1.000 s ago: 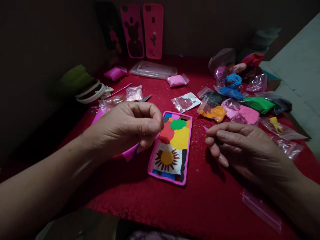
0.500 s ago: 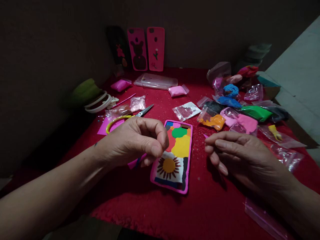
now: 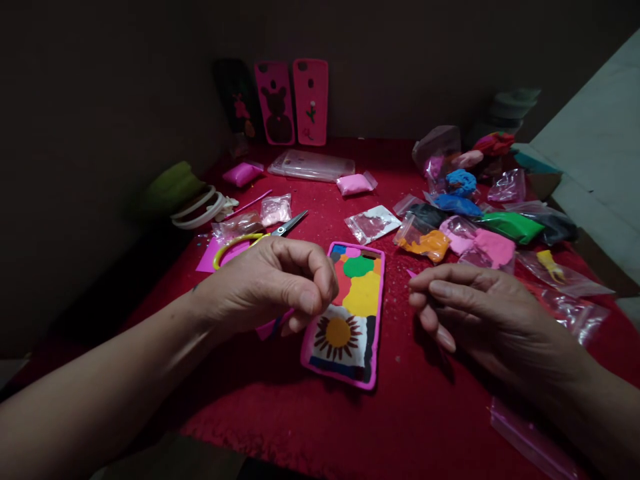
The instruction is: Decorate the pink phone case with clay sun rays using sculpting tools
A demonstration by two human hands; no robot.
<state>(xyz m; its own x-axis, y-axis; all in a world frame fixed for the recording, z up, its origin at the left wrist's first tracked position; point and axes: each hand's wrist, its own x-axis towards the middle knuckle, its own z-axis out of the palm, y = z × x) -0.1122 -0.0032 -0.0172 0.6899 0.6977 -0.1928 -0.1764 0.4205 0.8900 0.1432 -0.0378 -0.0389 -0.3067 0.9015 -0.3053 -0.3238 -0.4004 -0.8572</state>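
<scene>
A phone case (image 3: 367, 293) with a pink rim lies between my hands, covered in coloured clay patches and a sunflower shape on white. My left hand (image 3: 285, 283) hovers over its left edge, thumb and fingers pinched together; what they hold, if anything, is hidden. Beneath that hand, a pink piece (image 3: 267, 328) with some blue is partly covered. To the right of the case, my right hand (image 3: 470, 303) is closed on a thin pink pointed tool (image 3: 411, 273), whose tip pokes out past the fingertips. Yellow-handled scissors (image 3: 290, 225) lie just beyond my left hand.
Bags of coloured clay (image 3: 513, 227) crowd the right side of the red cloth (image 3: 300, 427). Decorated phone cases (image 3: 311, 100) lean on the back wall, with clear cases (image 3: 313, 165) in front. White rings (image 3: 200, 210) sit at left, and a plastic bag (image 3: 530, 433) at front right.
Almost nothing differs. The view has shifted very slightly, and both hands keep the same pose and place beside the phone case.
</scene>
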